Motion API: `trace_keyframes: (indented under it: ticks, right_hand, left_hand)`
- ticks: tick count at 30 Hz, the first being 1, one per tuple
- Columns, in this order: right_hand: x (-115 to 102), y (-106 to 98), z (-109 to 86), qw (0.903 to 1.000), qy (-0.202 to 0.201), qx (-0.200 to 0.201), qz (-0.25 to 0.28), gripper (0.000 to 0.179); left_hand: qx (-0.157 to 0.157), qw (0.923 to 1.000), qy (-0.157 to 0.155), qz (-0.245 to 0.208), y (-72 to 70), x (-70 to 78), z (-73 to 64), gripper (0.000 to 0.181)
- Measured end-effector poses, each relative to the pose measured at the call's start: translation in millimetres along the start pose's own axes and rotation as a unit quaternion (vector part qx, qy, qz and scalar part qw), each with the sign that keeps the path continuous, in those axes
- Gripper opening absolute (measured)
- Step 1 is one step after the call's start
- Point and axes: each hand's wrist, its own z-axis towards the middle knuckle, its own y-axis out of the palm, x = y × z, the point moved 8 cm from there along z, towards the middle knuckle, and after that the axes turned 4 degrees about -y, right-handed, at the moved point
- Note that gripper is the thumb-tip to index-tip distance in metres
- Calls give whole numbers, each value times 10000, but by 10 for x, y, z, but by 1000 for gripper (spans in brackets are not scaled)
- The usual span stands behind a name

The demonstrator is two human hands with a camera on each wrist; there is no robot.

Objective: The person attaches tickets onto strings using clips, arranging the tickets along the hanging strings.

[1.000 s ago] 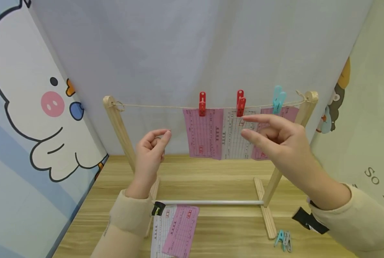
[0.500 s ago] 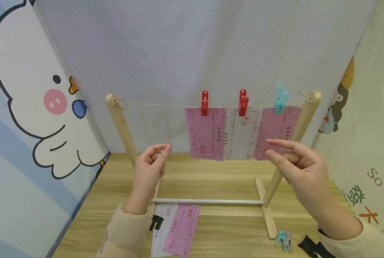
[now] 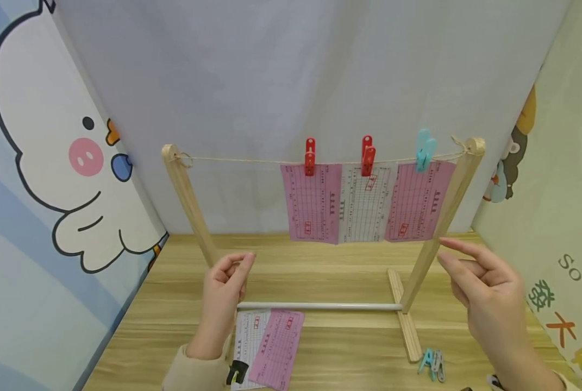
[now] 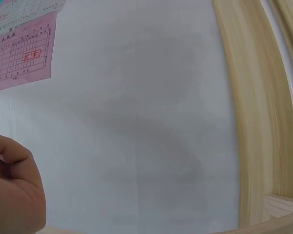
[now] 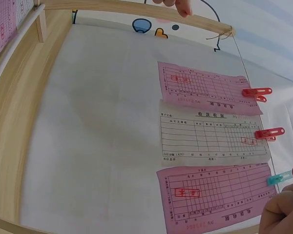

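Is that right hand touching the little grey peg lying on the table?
Apart. In the head view, wooden tabletop shows between the right hand and the grey peg.

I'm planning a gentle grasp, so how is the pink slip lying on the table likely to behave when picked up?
The pink slip looks like thin paper, so it will probably flop rather than stay stiff. It is likely light: the similar hanging slips barely sag the line. It overlaps the white slip, so that one might drag along.
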Motion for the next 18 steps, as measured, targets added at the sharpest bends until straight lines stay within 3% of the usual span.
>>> trace_keyframes:
  ticks: [9,18]
  right_hand:
    - [169,-277,-239,9958,339,823,-203,30]
    - [347,-451,-473,9863,762,1355,-543,23]
  left_hand:
    - [206,9978,-572,260,-112,-232,-97,6]
    - [257,9962,-835,17,-221,-438,-169,7]
